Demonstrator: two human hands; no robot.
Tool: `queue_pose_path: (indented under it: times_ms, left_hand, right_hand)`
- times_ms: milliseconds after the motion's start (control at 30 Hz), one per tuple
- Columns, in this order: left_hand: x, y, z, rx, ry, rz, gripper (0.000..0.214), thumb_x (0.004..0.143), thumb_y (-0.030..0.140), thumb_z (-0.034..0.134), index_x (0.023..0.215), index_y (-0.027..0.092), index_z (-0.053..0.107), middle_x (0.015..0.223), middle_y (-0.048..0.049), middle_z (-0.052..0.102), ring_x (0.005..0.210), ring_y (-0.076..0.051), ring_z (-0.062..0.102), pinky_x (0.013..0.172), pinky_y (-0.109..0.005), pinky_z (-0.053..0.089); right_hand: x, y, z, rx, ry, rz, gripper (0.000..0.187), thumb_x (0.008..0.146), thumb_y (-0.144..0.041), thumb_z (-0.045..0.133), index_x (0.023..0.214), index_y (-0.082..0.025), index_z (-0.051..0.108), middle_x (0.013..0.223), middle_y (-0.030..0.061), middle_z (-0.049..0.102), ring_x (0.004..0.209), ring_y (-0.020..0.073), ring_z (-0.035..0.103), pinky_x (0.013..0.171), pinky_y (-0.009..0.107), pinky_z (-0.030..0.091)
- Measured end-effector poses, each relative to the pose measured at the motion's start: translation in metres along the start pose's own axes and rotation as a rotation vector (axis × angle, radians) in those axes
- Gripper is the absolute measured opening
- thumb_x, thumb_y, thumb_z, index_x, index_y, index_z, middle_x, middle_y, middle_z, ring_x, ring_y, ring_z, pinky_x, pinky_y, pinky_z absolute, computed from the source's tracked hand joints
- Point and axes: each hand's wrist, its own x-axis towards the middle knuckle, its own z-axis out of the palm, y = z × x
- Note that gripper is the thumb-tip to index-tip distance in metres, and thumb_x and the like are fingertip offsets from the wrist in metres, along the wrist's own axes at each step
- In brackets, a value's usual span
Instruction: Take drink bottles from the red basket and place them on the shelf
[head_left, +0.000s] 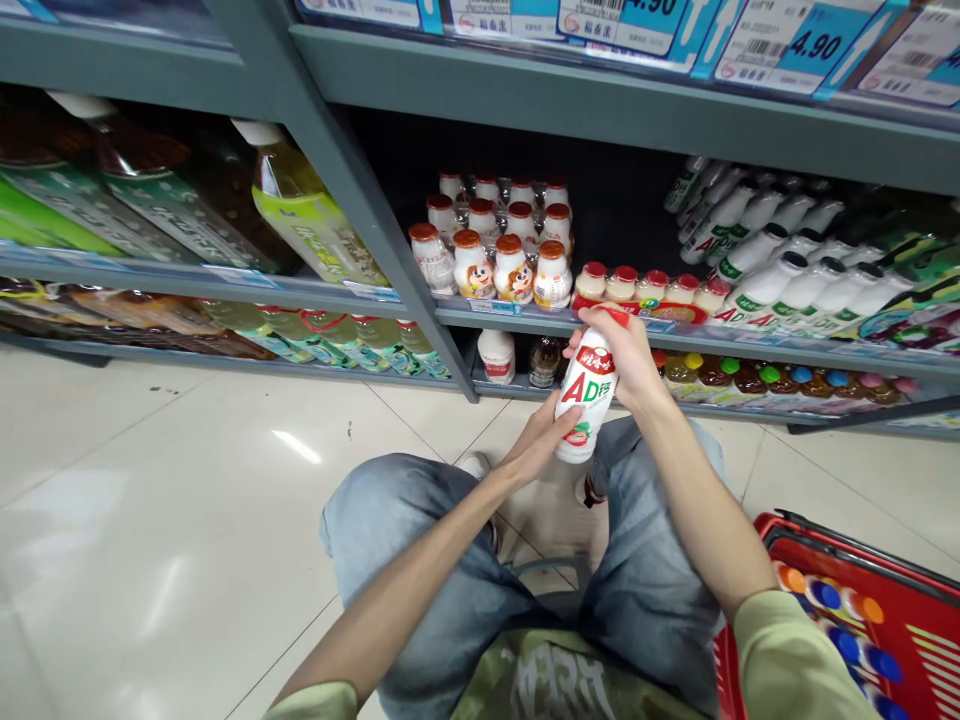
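Between my two hands is a white milk drink bottle (591, 392) with a red cap and red and green "AD" lettering, tilted with its cap toward the shelf. My left hand (541, 436) is closed round its lower part, thumb across the label. Up at the cap end, my right hand (626, 352) wraps the neck, and its fingers partly cover the red cap. Just behind the bottle, the shelf holds a pack of small red-capped bottles (652, 290). To the left of that stand small bottles with orange-red caps (514, 265), several rows deep.
White black-capped bottles (780, 285) lean on the shelf at right. Large drink bottles (300, 205) stand beyond the grey upright (360, 190). Below, coloured-cap bottles (765, 380) line the bottom shelf. A red basket (870, 560) with several capped bottles is on the floor at my right.
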Motion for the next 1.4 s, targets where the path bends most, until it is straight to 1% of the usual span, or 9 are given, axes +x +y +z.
queue_pose_path:
  times_ms: [100, 300, 533, 767, 900, 1000, 1100, 1267, 1400]
  left_hand:
    - [-0.001, -0.005, -0.001, -0.033, -0.017, 0.000, 0.059, 0.086, 0.063, 0.070, 0.124, 0.019, 0.067, 0.115, -0.0094, 0.076, 0.114, -0.027, 0.067, 0.103, -0.037, 0.048]
    - [-0.010, -0.008, 0.000, -0.285, -0.127, -0.295, 0.087, 0.078, 0.089, 0.051, 0.104, 0.009, 0.072, 0.084, -0.0171, 0.076, 0.071, -0.030, 0.073, 0.071, -0.042, 0.057]
    - [-0.012, -0.006, -0.004, -0.331, -0.151, -0.340, 0.092, 0.083, 0.090, 0.037, 0.100, 0.007, 0.073, 0.077, -0.0178, 0.075, 0.062, -0.028, 0.072, 0.064, -0.038, 0.056]
    - [-0.009, -0.005, -0.004, -0.345, -0.165, -0.297, 0.085, 0.078, 0.087, 0.054, 0.107, 0.009, 0.072, 0.085, -0.0162, 0.077, 0.078, -0.031, 0.074, 0.074, -0.039, 0.057]
    - [-0.006, 0.000, -0.003, -0.235, -0.085, -0.155, 0.074, 0.071, 0.069, 0.079, 0.116, 0.011, 0.069, 0.097, -0.0136, 0.077, 0.087, -0.029, 0.074, 0.080, -0.036, 0.055]
    - [-0.004, 0.004, -0.002, -0.162, -0.025, -0.091, 0.068, 0.072, 0.059, 0.083, 0.118, 0.011, 0.069, 0.102, -0.0129, 0.077, 0.094, -0.028, 0.072, 0.085, -0.033, 0.053]
    - [-0.005, 0.004, -0.001, -0.238, -0.106, -0.188, 0.076, 0.076, 0.073, 0.071, 0.117, 0.009, 0.069, 0.094, -0.0151, 0.077, 0.082, -0.029, 0.073, 0.075, -0.036, 0.055]
    - [-0.016, -0.006, 0.002, -0.416, -0.359, -0.352, 0.088, 0.078, 0.087, 0.050, 0.107, 0.006, 0.070, 0.080, -0.0172, 0.075, 0.065, -0.030, 0.071, 0.064, -0.039, 0.054]
    - [-0.019, -0.014, 0.003, -0.414, -0.336, -0.332, 0.091, 0.074, 0.090, 0.049, 0.097, 0.005, 0.071, 0.075, -0.0179, 0.073, 0.062, -0.029, 0.070, 0.063, -0.038, 0.053]
  right_hand:
    - [-0.001, 0.007, 0.003, -0.081, -0.051, 0.000, 0.036, 0.073, -0.045, 0.083, 0.084, -0.023, 0.056, 0.061, -0.0035, 0.067, 0.052, 0.0148, 0.064, 0.052, 0.025, 0.054]
    - [-0.002, 0.011, 0.005, -0.182, -0.174, 0.000, 0.043, 0.077, -0.061, 0.076, 0.090, -0.024, 0.058, 0.066, -0.0020, 0.071, 0.052, 0.0166, 0.066, 0.051, 0.026, 0.053]
    - [0.000, 0.016, 0.003, -0.231, -0.176, -0.001, 0.047, 0.081, -0.068, 0.070, 0.093, -0.025, 0.056, 0.067, -0.0022, 0.072, 0.051, 0.0157, 0.065, 0.048, 0.025, 0.051]
    - [-0.003, 0.016, 0.002, -0.197, -0.193, -0.111, 0.040, 0.086, -0.063, 0.069, 0.096, -0.025, 0.058, 0.072, -0.0021, 0.071, 0.055, 0.0146, 0.065, 0.050, 0.025, 0.051]
    - [-0.005, 0.011, 0.003, -0.163, -0.093, -0.213, 0.039, 0.087, -0.061, 0.068, 0.100, -0.026, 0.060, 0.073, -0.0021, 0.069, 0.059, 0.0152, 0.066, 0.055, 0.027, 0.054]
    - [-0.005, 0.008, 0.000, -0.169, -0.005, -0.240, 0.037, 0.085, -0.060, 0.071, 0.098, -0.027, 0.061, 0.073, -0.0022, 0.068, 0.061, 0.0160, 0.066, 0.058, 0.028, 0.054]
    - [-0.005, 0.005, -0.001, -0.150, 0.008, -0.198, 0.038, 0.081, -0.059, 0.075, 0.094, -0.026, 0.063, 0.070, -0.0021, 0.067, 0.059, 0.0161, 0.066, 0.056, 0.028, 0.054]
    - [-0.010, 0.005, 0.005, -0.119, -0.073, -0.057, 0.050, 0.080, -0.072, 0.069, 0.083, -0.022, 0.063, 0.061, -0.0014, 0.064, 0.053, 0.0154, 0.065, 0.049, 0.025, 0.051]
    - [-0.011, 0.010, 0.008, -0.132, -0.064, -0.037, 0.058, 0.081, -0.080, 0.061, 0.078, -0.021, 0.061, 0.056, -0.0004, 0.062, 0.051, 0.0163, 0.065, 0.046, 0.025, 0.050]
